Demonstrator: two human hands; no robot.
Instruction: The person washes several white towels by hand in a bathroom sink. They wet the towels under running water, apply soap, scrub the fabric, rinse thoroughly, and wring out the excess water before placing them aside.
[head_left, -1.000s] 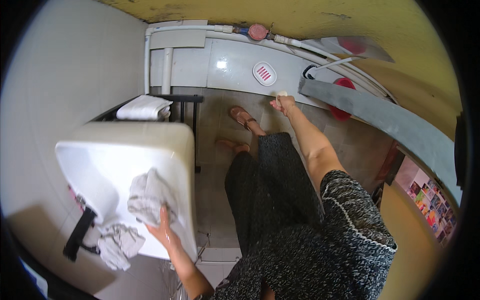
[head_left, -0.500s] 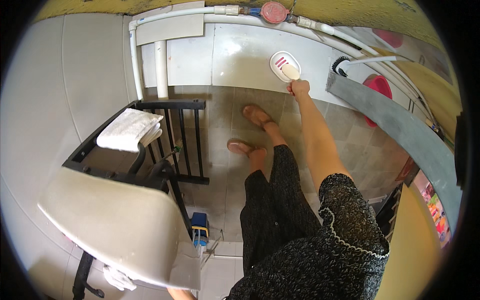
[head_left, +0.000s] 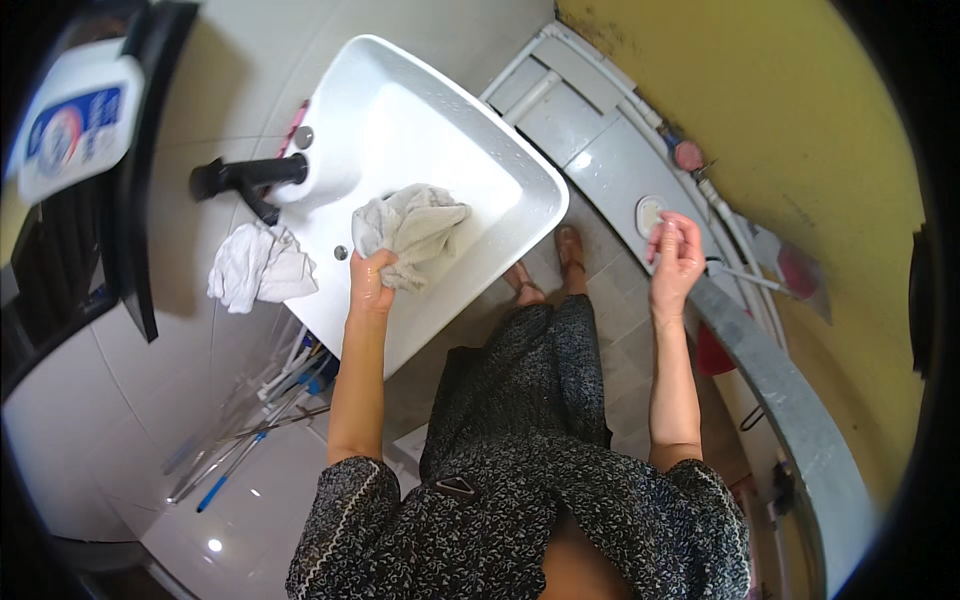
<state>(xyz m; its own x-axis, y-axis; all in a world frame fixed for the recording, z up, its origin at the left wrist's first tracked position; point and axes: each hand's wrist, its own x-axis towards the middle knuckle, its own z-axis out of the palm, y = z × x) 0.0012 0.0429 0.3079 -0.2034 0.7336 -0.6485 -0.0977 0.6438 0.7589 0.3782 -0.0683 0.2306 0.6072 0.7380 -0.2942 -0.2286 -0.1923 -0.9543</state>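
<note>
My left hand (head_left: 373,284) grips one edge of a crumpled grey-white cloth (head_left: 425,222) over the white sink basin (head_left: 400,130). The rest of this cloth lies bunched against the basin. To the right, my right hand (head_left: 678,260) is raised with nothing visible in it, its fingers loosely curled and apart. Just beyond its fingertips is a small white soap dish (head_left: 641,222) on the white ledge. A pale bar of soap (head_left: 651,212) rests in the dish. Another white cloth (head_left: 257,270) is draped over the sink's left corner, by the black faucet (head_left: 250,178).
A black shelf (head_left: 150,170) carrying a white bottle (head_left: 80,125) juts in at the upper left. White pipes (head_left: 735,215) run along the yellow wall. A grey curved ledge (head_left: 775,375) lies right of my arm. Blue-handled poles (head_left: 232,472) lean below the sink.
The view has swung left to the sink. The soap that my right hand held over the dish now lies in it, and that hand has drawn back. My left hand now grips the grey-white cloth.
</note>
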